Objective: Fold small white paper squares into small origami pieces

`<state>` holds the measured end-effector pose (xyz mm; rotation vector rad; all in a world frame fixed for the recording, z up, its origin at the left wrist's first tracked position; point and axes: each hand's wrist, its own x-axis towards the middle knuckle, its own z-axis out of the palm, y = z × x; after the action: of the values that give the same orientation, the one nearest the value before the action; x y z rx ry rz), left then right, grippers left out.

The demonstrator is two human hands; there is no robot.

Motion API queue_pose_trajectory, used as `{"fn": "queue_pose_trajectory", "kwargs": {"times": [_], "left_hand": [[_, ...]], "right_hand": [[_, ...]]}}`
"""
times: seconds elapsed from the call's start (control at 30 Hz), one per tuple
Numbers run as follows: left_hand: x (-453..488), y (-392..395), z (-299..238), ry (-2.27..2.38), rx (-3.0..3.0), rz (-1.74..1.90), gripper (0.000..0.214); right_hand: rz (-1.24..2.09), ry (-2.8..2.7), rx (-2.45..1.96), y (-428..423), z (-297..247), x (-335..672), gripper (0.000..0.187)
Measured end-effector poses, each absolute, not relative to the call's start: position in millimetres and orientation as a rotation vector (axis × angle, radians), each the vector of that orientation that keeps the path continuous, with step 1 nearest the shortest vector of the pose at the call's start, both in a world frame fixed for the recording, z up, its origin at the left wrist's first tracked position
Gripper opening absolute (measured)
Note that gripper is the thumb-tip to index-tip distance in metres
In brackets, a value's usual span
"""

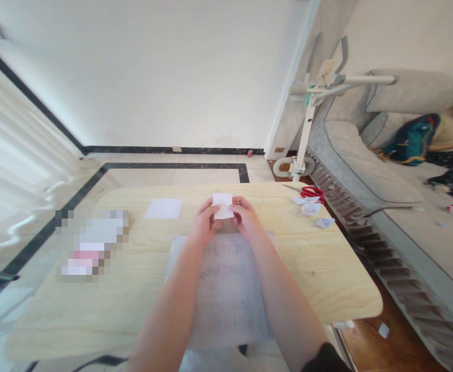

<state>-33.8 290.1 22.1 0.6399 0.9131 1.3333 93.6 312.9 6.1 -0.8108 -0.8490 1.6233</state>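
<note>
A small white square of paper (222,205) is held up over the middle of the wooden table. My left hand (205,219) pinches its left edge, thumb on the near face. At its right edge, my right hand (245,216) is closed in the same way. Below both hands lies a large printed sheet (228,294), partly covered by my forearms. To the left of my hands, a blank white sheet of paper (163,208) rests flat on the table.
Red-handled scissors (312,194) and several crumpled paper pieces (310,208) lie at the table's (311,279) right edge. A blurred-out object (94,245) is at the left. Beyond stand an exercise machine (307,124) and a grey sofa (365,155) with a person on it.
</note>
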Motion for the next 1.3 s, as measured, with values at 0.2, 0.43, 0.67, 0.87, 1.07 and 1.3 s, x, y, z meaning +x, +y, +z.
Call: {"fn": "queue_pose_trajectory", "kwargs": {"times": [0.2,0.43,0.67,0.87,1.07,1.3], "left_hand": [[-36.3,291.5,17.9,0.703,0.601,1.207,0.017],[-36.1,291.2,20.8,0.628,0.534,1.096,0.039],[-30.5,288.3,18.0,0.681,0.675,0.928,0.057],[-31.8,288.4,14.5,0.671,0.704,0.867,0.057],[-31.5,283.2,19.6,0.737,0.735,0.856,0.038],[-33.9,284.6,15.5,0.727,0.757,0.902,0.034]], "right_hand": [[1.676,-0.718,-0.743,313.3,8.4,96.3,0.019],[1.677,-0.680,-0.735,312.2,12.0,97.9,0.016],[1.674,-0.738,-0.784,310.5,9.4,97.7,0.015],[1.694,-0.771,-0.769,309.7,7.5,99.4,0.015],[1.697,-0.828,-0.786,308.5,9.7,101.0,0.012],[1.671,-0.815,-0.783,309.6,10.8,101.2,0.016]]}}
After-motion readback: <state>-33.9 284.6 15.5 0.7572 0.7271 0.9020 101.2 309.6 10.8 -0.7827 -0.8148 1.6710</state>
